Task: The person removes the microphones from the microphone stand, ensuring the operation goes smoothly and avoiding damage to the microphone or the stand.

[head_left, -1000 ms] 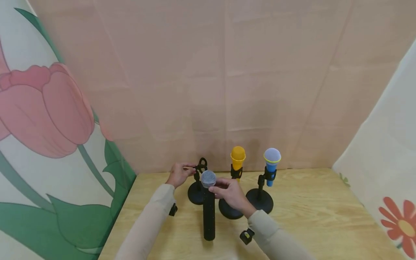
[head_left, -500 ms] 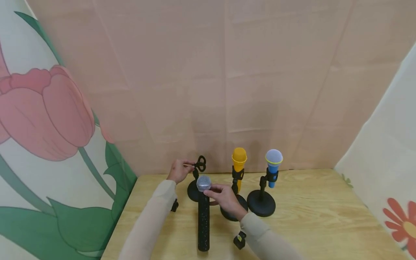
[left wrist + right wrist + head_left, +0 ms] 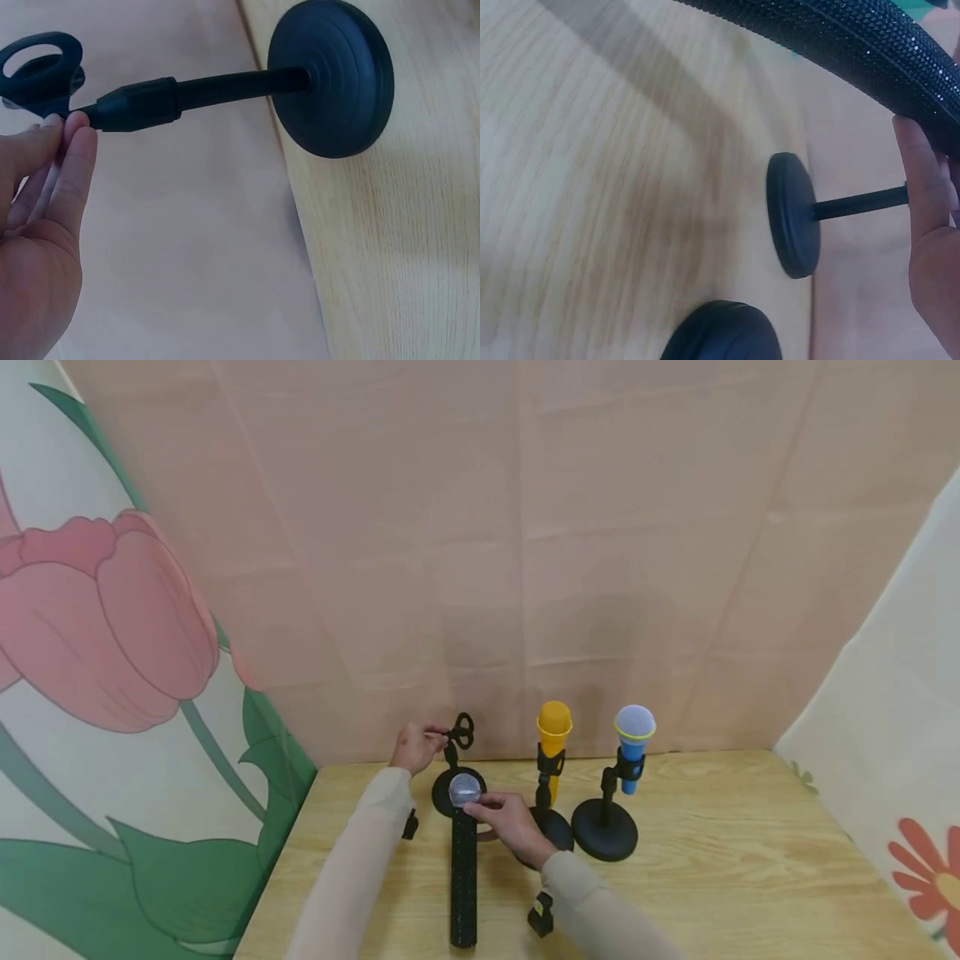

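At the back left, a black desktop microphone stand with a round base and an unfilled clip stands on the table. My left hand pinches it just below the clip, thumb and fingertips meeting there in the left wrist view. In front of it, my right hand holds a black microphone near its silver mesh head. The handle slants down toward me, and its sparkly surface shows in the right wrist view. That view leaves the mesh head and most of the right hand out.
To the right, a yellow microphone and a blue one sit clipped in their own black stands. The right forearm passes close in front of the yellow microphone's base. Behind the wooden table hangs a pinkish cloth.
The right hand has brought the black microphone leftward and nearer to me, away from the stand. The stand's clip has tipped up and turned in the left hand's pinch.
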The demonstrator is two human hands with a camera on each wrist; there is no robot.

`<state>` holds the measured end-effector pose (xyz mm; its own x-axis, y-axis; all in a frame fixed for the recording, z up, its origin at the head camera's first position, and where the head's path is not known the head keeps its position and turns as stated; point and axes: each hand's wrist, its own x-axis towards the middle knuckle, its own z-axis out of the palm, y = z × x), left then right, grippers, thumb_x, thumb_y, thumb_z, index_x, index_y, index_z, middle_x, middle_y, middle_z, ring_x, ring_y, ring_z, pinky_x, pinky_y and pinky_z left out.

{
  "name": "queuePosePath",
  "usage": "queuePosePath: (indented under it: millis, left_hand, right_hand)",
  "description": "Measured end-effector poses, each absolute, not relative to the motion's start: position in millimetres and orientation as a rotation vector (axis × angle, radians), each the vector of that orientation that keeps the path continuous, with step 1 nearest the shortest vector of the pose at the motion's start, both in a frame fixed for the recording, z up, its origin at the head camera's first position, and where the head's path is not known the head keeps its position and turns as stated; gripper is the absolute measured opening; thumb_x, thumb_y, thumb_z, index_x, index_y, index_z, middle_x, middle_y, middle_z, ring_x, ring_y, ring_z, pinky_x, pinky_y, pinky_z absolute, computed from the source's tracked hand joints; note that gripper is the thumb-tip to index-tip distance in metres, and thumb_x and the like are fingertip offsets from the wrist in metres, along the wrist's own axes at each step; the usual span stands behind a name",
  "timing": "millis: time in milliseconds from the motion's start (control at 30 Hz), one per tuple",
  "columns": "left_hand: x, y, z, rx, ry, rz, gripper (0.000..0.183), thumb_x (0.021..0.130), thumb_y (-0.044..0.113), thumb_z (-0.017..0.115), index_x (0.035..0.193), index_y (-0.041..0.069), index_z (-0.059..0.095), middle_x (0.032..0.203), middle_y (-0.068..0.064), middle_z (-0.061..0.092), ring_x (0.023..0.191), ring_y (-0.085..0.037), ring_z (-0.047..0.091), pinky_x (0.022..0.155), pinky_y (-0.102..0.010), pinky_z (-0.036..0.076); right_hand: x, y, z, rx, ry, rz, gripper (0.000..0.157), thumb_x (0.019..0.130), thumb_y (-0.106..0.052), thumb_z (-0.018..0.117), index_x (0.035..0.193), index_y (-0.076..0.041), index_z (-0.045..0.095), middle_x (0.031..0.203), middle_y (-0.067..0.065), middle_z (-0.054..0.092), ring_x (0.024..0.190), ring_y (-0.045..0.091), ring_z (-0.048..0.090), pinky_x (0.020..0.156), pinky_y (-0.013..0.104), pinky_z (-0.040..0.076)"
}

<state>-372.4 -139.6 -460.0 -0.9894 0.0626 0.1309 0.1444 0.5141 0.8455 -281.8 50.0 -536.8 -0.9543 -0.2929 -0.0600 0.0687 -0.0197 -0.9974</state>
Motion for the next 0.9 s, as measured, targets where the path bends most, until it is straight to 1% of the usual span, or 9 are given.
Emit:
queuePosePath:
  millis: [133,233,367,467,567,733,800,900]
  left_hand:
    - [-374,-138,-456,-0.167,-2.673,-1.51,0.016,0.093,-0.004,0.065,0.106,-0.004,0.073,0.103,-0.021,0.072,0.087,-0.027,0.072,0.073,-0.032,0.056]
    - [-375,-137,-453,-0.165,-2.675,-1.527,0.016,0.093,-0.005,0.064,0.107,-0.006,0.072,0.104,-0.023,0.071,0.087,-0.027,0.072,0.071,-0.031,0.056]
    - [-379,-139,-454,-0.164,-2.678,-1.503,0.014,0.092,-0.006,0.066,0.104,-0.005,0.072,0.102,-0.019,0.071,0.083,-0.023,0.071,0.067,-0.027,0.054]
    - [-383,-140,-456,-0.172,-2.681,-1.499,0.013,0.092,-0.006,0.066,0.103,-0.004,0.072,0.102,-0.018,0.071,0.083,-0.022,0.071,0.066,-0.026,0.053]
    - [-386,-142,-457,-0.172,-2.682,-1.517,0.014,0.092,-0.006,0.064,0.103,-0.004,0.071,0.104,-0.019,0.071,0.085,-0.025,0.071,0.065,-0.026,0.052]
    - [-389,-141,-457,-0.178,-2.668,-1.527,0.014,0.092,-0.008,0.062,0.103,-0.004,0.071,0.105,-0.021,0.07,0.088,-0.03,0.071,0.065,-0.025,0.052]
    - [-390,-141,-457,-0.186,-2.657,-1.526,0.014,0.092,-0.008,0.062,0.103,-0.005,0.07,0.104,-0.021,0.069,0.088,-0.031,0.071,0.065,-0.025,0.052]
    - [-390,-140,-456,-0.184,-2.647,-1.528,0.014,0.092,-0.009,0.062,0.103,-0.006,0.07,0.104,-0.022,0.069,0.089,-0.033,0.071,0.063,-0.024,0.051]
  right_hand:
    - [-285,47,-544,-0.195,2.004,-2.056,0.041,0.091,-0.028,0.076,0.114,0.005,0.07,0.107,0.011,0.071,0.098,0.02,0.066,0.072,0.041,0.06]
    - [-287,45,-550,-0.15,2.012,-2.038,0.043,0.09,-0.03,0.077,0.115,0.005,0.07,0.107,0.011,0.071,0.098,0.021,0.066,0.072,0.039,0.06]
    - [-290,43,-556,-0.087,2.021,-2.013,0.047,0.088,-0.033,0.078,0.117,0.003,0.07,0.109,0.011,0.07,0.101,0.021,0.066,0.072,0.038,0.06]
    - [-291,41,-558,-0.046,2.032,-2.001,0.05,0.087,-0.036,0.079,0.118,0.002,0.069,0.11,0.011,0.07,0.101,0.022,0.066,0.072,0.037,0.06]
    - [-292,39,-560,-0.026,2.054,-2.0,0.047,0.087,-0.036,0.078,0.114,0.002,0.07,0.108,0.01,0.069,0.097,0.02,0.067,0.071,0.037,0.06]
    - [-294,32,-563,0.03,2.104,-2.01,0.037,0.089,-0.031,0.078,0.101,0.003,0.072,0.099,0.009,0.069,0.086,0.017,0.066,0.069,0.038,0.06]
    - [-294,29,-565,0.064,2.121,-2.003,0.037,0.09,-0.03,0.077,0.102,0.004,0.071,0.098,0.009,0.068,0.085,0.018,0.066,0.07,0.04,0.06]
    - [-295,25,-568,0.128,2.145,-1.957,0.042,0.089,-0.032,0.077,0.107,0.005,0.069,0.099,0.01,0.067,0.084,0.019,0.065,0.072,0.041,0.06]
